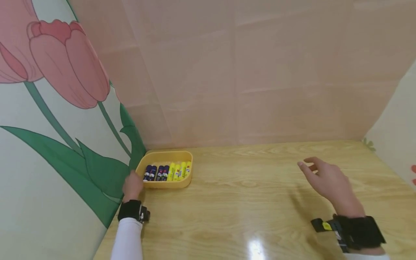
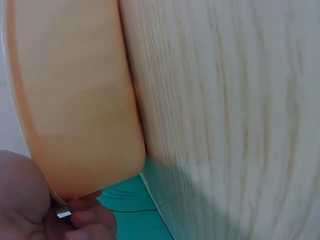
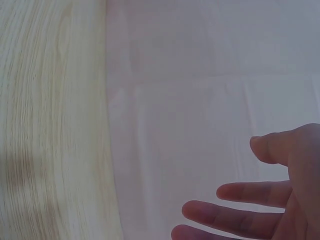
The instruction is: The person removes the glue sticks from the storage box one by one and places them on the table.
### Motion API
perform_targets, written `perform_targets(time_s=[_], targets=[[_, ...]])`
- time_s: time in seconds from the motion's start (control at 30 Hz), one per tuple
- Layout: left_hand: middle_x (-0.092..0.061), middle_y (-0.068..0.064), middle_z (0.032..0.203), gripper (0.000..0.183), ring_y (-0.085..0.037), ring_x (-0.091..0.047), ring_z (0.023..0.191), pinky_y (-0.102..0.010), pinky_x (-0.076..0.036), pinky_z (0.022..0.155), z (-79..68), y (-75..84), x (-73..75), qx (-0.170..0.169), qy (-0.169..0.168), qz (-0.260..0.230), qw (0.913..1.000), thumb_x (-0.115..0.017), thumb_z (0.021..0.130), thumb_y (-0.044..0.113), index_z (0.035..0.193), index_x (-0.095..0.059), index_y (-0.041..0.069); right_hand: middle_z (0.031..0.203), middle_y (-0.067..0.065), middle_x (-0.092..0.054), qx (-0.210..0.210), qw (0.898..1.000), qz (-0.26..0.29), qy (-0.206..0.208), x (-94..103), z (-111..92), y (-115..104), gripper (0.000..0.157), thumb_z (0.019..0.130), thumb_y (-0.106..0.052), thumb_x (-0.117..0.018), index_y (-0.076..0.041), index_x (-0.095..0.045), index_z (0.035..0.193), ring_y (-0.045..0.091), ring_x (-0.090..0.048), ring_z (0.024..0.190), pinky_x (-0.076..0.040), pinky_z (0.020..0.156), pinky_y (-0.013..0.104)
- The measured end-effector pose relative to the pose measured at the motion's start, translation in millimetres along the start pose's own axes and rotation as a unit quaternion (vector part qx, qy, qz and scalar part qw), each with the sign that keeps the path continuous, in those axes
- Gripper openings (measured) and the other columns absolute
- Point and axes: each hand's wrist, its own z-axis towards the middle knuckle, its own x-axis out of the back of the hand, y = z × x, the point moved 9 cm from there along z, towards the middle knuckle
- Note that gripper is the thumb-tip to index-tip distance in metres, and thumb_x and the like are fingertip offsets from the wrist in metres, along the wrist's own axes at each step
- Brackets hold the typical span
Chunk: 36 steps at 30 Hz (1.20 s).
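Pinkish-beige sheeting (image 1: 260,72) fills the back, creased in long folds, and it's the biggest thing on show! Below it spreads the wood-grain table (image 1: 234,206), a bright patch of light gleaming near the front edge. Over on the left stands the tulip-printed panel (image 1: 19,187), pink blooms and green leaves, with a paler panel (image 1: 396,133) at the far right.

And there's the yellow tray (image 1: 167,185), sitting at the table's back left corner, close by the tulips! Away to the right, well apart from it, the right hand (image 1: 328,180) hangs in the air above the wood, fingers spread, thumb standing clear of them.

Now to the left hand (image 1: 132,185), and it's on the tray: thumb one side, fingers curled beneath, pinching the rim at the near left corner! Black straps (image 1: 130,210) circle both wrists.

Inside the tray, a neat row: dark blue tubes (image 1: 165,172) on the left, yellow tubes (image 1: 177,172) on the right, side by side. Tiniest of all, a silvery glint (image 2: 64,213) between the left fingers; what it is, I cannot tell.
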Motion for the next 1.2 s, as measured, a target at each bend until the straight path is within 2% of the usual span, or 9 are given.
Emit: perform_targets(time_s=[0.2, 0.57, 0.67, 0.9, 1.1, 1.2], targets=[[-0.056, -0.038, 0.119, 0.039, -0.051, -0.058, 0.109, -0.061, -0.049, 0.086, 2.3, -1.0, -2.5, 0.009, -0.012, -0.004, 0.9999, -0.034, 0.101, 0.006, 0.136, -0.039, -0.011, 0.118, 0.03, -0.065, 0.001, 1.0, 0.0, -0.003, -2.7, -0.1, -8.7, 0.068, 0.103, -0.055, -0.041, 0.003, -0.051, 0.137, 0.046, -0.066, 0.097, -0.053, 0.064, 0.05], [-0.054, -0.039, 0.121, 0.042, -0.051, -0.057, 0.11, -0.062, -0.047, 0.087, -9.2, -6.7, -2.9, 0.016, -0.01, -0.022, 0.9996, -0.035, 0.1, 0.006, 0.138, -0.036, -0.013, 0.12, 0.03, -0.065, 0.01, 1.0, 0.004, -0.012, -11.5, 3.0, -16.8, 0.066, 0.103, -0.055, -0.04, 0.001, -0.052, 0.136, 0.044, -0.067, 0.097, -0.054, 0.063, 0.049], [-0.054, -0.04, 0.121, 0.044, -0.052, -0.057, 0.11, -0.062, -0.047, 0.087, -12.9, -4.5, -3.2, 0.013, -0.008, -0.023, 0.9996, -0.035, 0.1, 0.006, 0.139, -0.035, -0.014, 0.12, 0.03, -0.065, 0.009, 1.0, 0.004, -0.016, -13.3, 3.8, -17.2, 0.067, 0.103, -0.056, -0.04, 0.002, -0.052, 0.136, 0.044, -0.067, 0.097, -0.054, 0.063, 0.049], [-0.06, -0.035, 0.109, 0.036, -0.045, -0.062, 0.096, -0.057, -0.05, 0.081, -23.7, 8.5, -1.8, -0.007, 0.004, -0.02, 0.9998, -0.036, 0.097, 0.004, 0.127, -0.043, -0.015, 0.119, 0.03, -0.065, 0.011, 1.0, 0.004, -0.027, -16.3, 4.6, -17.8, 0.068, 0.103, -0.056, -0.039, 0.001, -0.051, 0.137, 0.044, -0.066, 0.096, -0.053, 0.063, 0.049], [-0.054, -0.038, 0.123, 0.045, -0.047, -0.058, 0.108, -0.058, -0.049, 0.088, -31.9, 15.4, -8.8, 0.0, -0.022, -0.001, 0.9997, -0.031, 0.1, 0.004, 0.141, -0.032, -0.016, 0.118, 0.029, -0.065, 0.009, 0.999, 0.003, -0.035, -20.4, 4.6, -16.8, 0.069, 0.103, -0.057, -0.039, 0.002, -0.05, 0.139, 0.045, -0.066, 0.097, -0.052, 0.064, 0.051], [-0.051, -0.038, 0.129, 0.047, -0.049, -0.056, 0.113, -0.059, -0.048, 0.091, -25.3, 11.6, -14.5, 0.0, -0.036, 0.005, 0.9993, -0.03, 0.102, 0.006, 0.144, -0.029, -0.015, 0.118, 0.03, -0.065, 0.004, 0.999, -0.001, -0.034, -23.3, 5.4, -24.8, 0.07, 0.103, -0.057, -0.039, 0.002, -0.049, 0.139, 0.045, -0.065, 0.097, -0.052, 0.065, 0.052]])
